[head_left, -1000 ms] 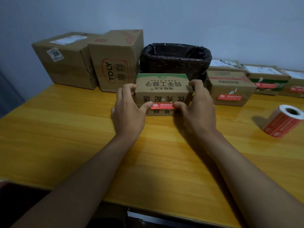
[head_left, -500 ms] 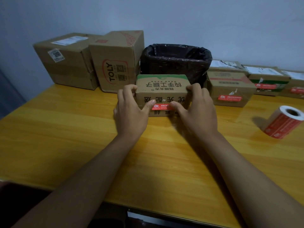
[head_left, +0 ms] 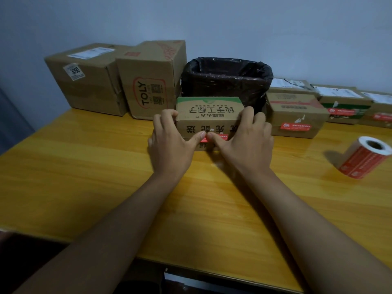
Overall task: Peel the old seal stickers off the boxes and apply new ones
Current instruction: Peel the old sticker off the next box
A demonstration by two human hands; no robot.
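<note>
The small box (head_left: 209,122) sits near the counter's far edge; the left hand (head_left: 169,143) and right hand (head_left: 247,141) hold its ends with curled fingers. Both thumbs press its red sticker (head_left: 218,137). It looks light and stiff, and the sticker thin, so pick at a corner.

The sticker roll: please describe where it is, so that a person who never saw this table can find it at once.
Start at the black-lined bin against the wall and follow the row of small boxes to the right. In front of that row, near the right edge of the wooden table, the sticker roll lies on its side, alone. It is the only round thing here, red and white with a hollow core.
</note>
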